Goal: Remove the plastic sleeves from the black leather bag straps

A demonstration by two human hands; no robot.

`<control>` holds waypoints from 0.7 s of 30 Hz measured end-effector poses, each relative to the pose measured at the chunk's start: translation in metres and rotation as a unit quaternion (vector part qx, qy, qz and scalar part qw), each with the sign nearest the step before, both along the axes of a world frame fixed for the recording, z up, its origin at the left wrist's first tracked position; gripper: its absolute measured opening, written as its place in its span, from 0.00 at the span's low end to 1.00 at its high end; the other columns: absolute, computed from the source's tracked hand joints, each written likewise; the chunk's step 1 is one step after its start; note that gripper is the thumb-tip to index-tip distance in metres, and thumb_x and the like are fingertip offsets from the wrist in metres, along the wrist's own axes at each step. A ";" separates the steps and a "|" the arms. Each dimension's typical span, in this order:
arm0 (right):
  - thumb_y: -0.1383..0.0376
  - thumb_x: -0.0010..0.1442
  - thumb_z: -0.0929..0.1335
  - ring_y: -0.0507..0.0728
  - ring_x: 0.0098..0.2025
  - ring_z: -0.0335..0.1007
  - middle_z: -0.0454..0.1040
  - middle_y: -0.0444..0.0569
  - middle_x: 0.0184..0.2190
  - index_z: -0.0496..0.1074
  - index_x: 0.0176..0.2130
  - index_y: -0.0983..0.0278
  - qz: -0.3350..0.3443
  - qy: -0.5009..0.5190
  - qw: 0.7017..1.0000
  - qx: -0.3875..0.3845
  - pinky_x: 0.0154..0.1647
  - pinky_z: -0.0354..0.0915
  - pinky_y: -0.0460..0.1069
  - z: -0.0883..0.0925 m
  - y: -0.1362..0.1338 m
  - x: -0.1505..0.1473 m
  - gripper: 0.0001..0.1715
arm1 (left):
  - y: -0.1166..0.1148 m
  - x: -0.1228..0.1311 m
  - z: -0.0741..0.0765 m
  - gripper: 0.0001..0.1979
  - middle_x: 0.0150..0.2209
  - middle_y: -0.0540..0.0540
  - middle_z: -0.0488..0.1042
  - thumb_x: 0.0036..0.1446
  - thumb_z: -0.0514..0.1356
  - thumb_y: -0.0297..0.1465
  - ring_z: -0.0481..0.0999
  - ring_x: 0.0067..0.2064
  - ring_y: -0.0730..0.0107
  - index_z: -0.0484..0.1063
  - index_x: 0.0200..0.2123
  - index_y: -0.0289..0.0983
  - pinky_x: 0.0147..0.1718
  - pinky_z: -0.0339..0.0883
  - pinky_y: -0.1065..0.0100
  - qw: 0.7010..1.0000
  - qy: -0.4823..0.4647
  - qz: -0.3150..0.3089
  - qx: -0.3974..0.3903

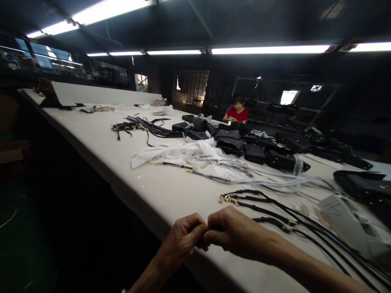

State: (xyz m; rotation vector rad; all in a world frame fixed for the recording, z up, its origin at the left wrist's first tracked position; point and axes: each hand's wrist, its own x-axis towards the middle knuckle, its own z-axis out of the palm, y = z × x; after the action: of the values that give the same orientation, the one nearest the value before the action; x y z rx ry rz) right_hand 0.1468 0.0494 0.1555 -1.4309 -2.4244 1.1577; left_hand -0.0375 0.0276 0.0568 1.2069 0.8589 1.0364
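Observation:
My left hand [186, 236] and my right hand [226, 228] meet at the near edge of the long white-covered table [152, 199]. Both are closed, thumbs and fingers pinched and almost touching each other. Whatever lies between the fingertips is hidden or too small to make out. Just beyond my right hand lie several black straps [275, 203] with gold clasps [227, 198], running off to the right. Farther in, other straps wrapped in clear plastic [244, 175] stretch across the tabletop beside crumpled white wrapping sheets [177, 152].
Black bags [230, 140] are heaped along the far right side. A bundle of black straps [152, 127] lies farther up the table. A grey-white box [345, 219] stands at right. A person in a red top [240, 116] is across the table. Dark floor lies at left.

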 end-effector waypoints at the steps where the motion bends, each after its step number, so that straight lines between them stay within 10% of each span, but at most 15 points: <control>1: 0.62 0.56 0.69 0.48 0.22 0.61 0.69 0.40 0.19 0.77 0.28 0.64 0.004 0.004 1.000 0.008 0.21 0.52 0.42 -0.001 0.000 -0.001 0.09 | 0.003 -0.005 0.000 0.20 0.29 0.45 0.78 0.60 0.60 0.48 0.74 0.32 0.66 0.75 0.34 0.36 0.35 0.66 0.68 1.000 0.006 0.007 0.025; 5: 0.60 0.58 0.68 0.48 0.20 0.60 0.68 0.40 0.18 0.75 0.29 0.64 -0.020 0.010 1.000 -0.008 0.20 0.52 0.42 0.000 0.006 0.012 0.12 | 0.010 -0.034 -0.012 0.24 0.52 0.42 0.75 0.62 0.56 0.51 0.70 0.55 0.56 0.74 0.50 0.41 0.54 0.60 0.62 0.995 0.061 0.041 0.067; 12: 0.58 0.58 0.69 0.48 0.20 0.59 0.68 0.40 0.18 0.75 0.29 0.64 -0.037 0.008 0.999 -0.007 0.19 0.52 0.42 0.018 0.009 0.032 0.12 | 0.005 -0.018 -0.027 0.18 0.24 0.50 0.73 0.55 0.67 0.45 0.62 0.24 0.76 0.75 0.30 0.34 0.25 0.53 0.72 0.998 0.011 -0.038 -0.053; 21: 0.54 0.60 0.69 0.49 0.22 0.61 0.69 0.42 0.20 0.75 0.29 0.65 -0.009 0.028 0.997 0.067 0.21 0.55 0.42 0.058 0.012 0.016 0.17 | 0.026 0.017 0.061 0.13 0.23 0.52 0.68 0.56 0.65 0.39 0.62 0.24 0.77 0.70 0.28 0.36 0.24 0.56 0.75 0.996 -0.063 -0.019 0.063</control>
State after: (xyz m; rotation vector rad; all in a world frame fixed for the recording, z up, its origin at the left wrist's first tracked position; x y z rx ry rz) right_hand 0.1627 0.0615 0.2136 -1.3603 -2.3954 0.9962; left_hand -0.0209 0.0538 0.1180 1.2437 0.6789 1.1377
